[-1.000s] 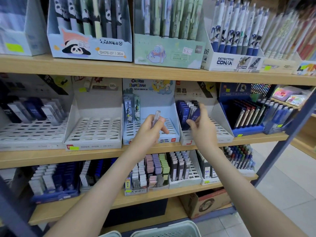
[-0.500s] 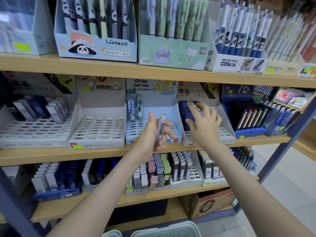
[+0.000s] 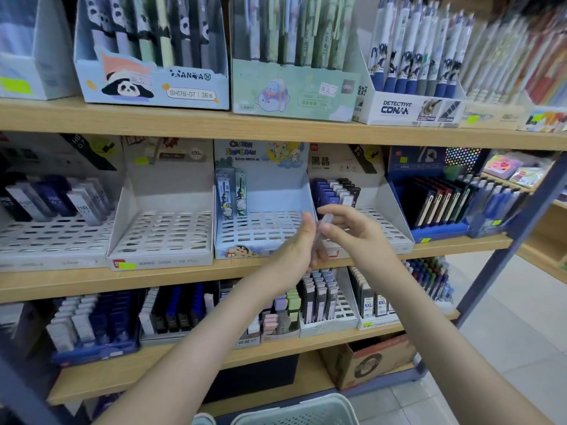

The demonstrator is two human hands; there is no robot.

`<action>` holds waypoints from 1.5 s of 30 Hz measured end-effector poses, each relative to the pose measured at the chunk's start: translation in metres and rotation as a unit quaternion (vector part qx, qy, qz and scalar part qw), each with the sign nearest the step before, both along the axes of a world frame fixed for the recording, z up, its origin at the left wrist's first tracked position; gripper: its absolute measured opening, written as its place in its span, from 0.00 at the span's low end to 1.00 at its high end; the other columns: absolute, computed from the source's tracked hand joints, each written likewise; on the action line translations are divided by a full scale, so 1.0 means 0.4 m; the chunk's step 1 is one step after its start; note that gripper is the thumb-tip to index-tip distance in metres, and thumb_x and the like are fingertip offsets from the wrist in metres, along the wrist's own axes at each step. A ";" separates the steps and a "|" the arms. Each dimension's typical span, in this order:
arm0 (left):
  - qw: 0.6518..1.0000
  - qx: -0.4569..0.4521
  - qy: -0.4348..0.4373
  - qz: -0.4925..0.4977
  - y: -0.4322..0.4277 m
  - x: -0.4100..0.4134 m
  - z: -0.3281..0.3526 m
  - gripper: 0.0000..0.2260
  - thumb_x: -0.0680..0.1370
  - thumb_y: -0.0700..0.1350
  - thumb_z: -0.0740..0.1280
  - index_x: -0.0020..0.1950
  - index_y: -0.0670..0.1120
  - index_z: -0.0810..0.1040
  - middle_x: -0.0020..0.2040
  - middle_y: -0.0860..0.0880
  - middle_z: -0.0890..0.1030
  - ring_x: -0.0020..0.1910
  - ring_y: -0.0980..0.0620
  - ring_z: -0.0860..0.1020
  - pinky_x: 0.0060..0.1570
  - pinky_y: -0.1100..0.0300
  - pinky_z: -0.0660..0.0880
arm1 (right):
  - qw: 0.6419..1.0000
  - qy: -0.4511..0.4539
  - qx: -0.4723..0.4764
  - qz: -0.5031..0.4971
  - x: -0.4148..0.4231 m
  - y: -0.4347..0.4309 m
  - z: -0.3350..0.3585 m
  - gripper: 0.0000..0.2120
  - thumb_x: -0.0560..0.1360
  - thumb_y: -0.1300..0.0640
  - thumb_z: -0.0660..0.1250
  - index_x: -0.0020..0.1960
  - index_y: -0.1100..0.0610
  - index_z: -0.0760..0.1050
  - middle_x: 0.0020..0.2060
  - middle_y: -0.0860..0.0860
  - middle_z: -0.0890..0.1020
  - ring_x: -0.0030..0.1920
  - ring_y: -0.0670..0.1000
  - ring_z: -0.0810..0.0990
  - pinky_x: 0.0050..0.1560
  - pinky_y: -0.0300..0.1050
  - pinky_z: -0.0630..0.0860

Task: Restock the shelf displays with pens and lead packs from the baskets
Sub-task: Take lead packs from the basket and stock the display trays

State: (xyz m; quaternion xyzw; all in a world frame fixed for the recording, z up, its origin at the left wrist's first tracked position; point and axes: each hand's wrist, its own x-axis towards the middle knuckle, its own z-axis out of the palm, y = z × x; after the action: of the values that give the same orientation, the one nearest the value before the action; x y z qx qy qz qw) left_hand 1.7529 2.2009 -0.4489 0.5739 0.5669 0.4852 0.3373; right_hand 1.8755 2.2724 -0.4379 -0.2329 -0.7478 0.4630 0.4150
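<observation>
While held near upright, slim translucent plastic lead pack (image 3: 318, 250): between both hands, before white slotted cardboard display tray (image 3: 389, 228).
Left hand (image 3: 293, 253): gripping pack's lower part.
Right hand (image 3: 362, 237): pinching its top.

Slim translucent lead pack (image 3: 321, 240), blurred, stands nearly upright. The right hand (image 3: 362, 237) pinches its top and the left hand (image 3: 296, 250) holds its lower end, just in front of the pale-blue slotted cardboard display (image 3: 264, 237). Two cartoon-printed packs (image 3: 230, 194) stand upright in the display's back-left corner. Pale mesh plastic basket (image 3: 294, 409) sits at the bottom edge.
</observation>
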 end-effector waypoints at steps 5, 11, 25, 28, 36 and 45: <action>0.986 0.077 0.123 0.079 0.039 0.021 -0.003 0.12 0.82 0.56 0.56 0.59 0.51 0.69 0.54 0.53 0.77 0.51 0.57 0.75 0.49 0.69 0.70 | 0.992 0.099 -0.077 -0.031 0.045 0.032 0.008 0.13 0.77 0.67 0.64 0.58 0.54 0.76 0.44 0.52 0.82 0.45 0.49 0.81 0.53 0.45 0.78; 0.828 0.203 0.496 0.164 0.090 -0.001 -0.078 0.23 0.80 0.51 0.63 0.73 0.43 0.67 0.73 0.46 0.68 0.74 0.48 0.64 0.73 0.53 0.47 | 0.984 0.060 0.001 -0.166 0.088 0.106 0.013 0.11 0.77 0.63 0.64 0.55 0.50 0.73 0.50 0.52 0.81 0.52 0.50 0.80 0.58 0.50 0.77; 0.759 0.218 0.595 0.150 0.123 -0.011 -0.161 0.29 0.63 0.37 0.79 0.62 0.44 0.75 0.60 0.45 0.78 0.66 0.42 0.71 0.61 0.48 0.73 | 0.981 -0.056 0.160 -0.094 0.060 0.185 0.031 0.14 0.76 0.68 0.63 0.52 0.50 0.76 0.47 0.46 0.80 0.49 0.42 0.78 0.54 0.41 0.77; 0.762 0.212 0.593 0.150 0.125 -0.011 -0.163 0.29 0.63 0.38 0.79 0.62 0.44 0.75 0.60 0.46 0.78 0.66 0.42 0.71 0.60 0.49 0.74 | 0.980 -0.076 0.167 -0.080 0.058 0.190 0.021 0.13 0.76 0.68 0.63 0.52 0.51 0.76 0.45 0.42 0.78 0.47 0.39 0.77 0.53 0.39 0.76; 0.758 0.216 0.592 0.168 0.131 -0.011 -0.163 0.22 0.67 0.40 0.78 0.60 0.45 0.78 0.58 0.46 0.80 0.64 0.43 0.74 0.58 0.50 0.75 | 0.926 -0.169 0.299 -0.157 0.051 0.198 -0.049 0.20 0.77 0.66 0.62 0.67 0.52 0.71 0.56 0.45 0.71 0.55 0.44 0.63 0.58 0.42 0.64; 0.769 0.170 0.593 0.168 0.111 0.027 -0.137 0.24 0.59 0.36 0.79 0.55 0.42 0.80 0.52 0.43 0.82 0.60 0.41 0.78 0.59 0.49 0.75 | 0.944 -0.210 0.216 -0.138 0.047 0.153 -0.085 0.38 0.77 0.65 0.63 0.77 0.46 0.46 0.72 0.53 0.66 0.70 0.52 0.64 0.68 0.44 0.62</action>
State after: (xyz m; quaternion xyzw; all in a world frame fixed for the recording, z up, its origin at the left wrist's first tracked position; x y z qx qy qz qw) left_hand 1.7637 2.2453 -0.5036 0.6908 0.6502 0.1860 -0.2556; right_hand 1.8941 2.3338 -0.4721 -0.3301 -0.8606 0.1689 0.3491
